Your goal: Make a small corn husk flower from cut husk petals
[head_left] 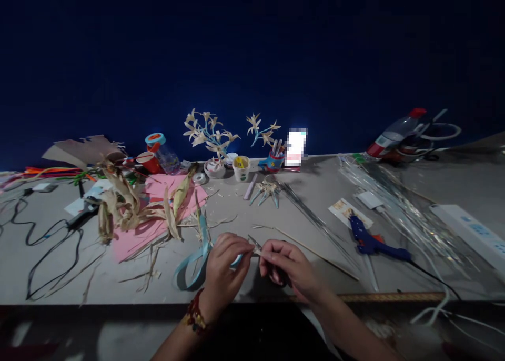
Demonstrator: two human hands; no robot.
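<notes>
- Left hand (224, 266) and right hand (290, 269) meet at the near edge of the bench (252, 213), fingertips almost touching.
- Pale strip (256, 249): a short, thin sliver, dry-looking, held off the bench between the two hands. Each grip is a closed fingertip pinch on one end. Judged: two-point hold keeps so small a piece steady and in view.
- Blue ribbon (188, 270): loops on the bench left of the left hand and runs in under it. Cannot tell whether the fingers also clamp it.
- Dark shape beneath the right palm; too dim to identify.
- Beaded bracelet (194, 313) on the left wrist.
- Dried husks (118, 203) lie heaped on a pink sheet (130, 240), left of the hands and within reach. The sheet probably serves as a work mat.
- Thin stick (315, 253) lies slantwise just right of the right hand. Blue glue gun (371, 241) sits farther right on its side, cord trailing off the near edge.
- Back row along the wall: husk flowers (207, 132) standing upright and a white cup (241, 167), well apart from the hands.
- Black cable (47, 245) snakes over the far left of the bench.
</notes>
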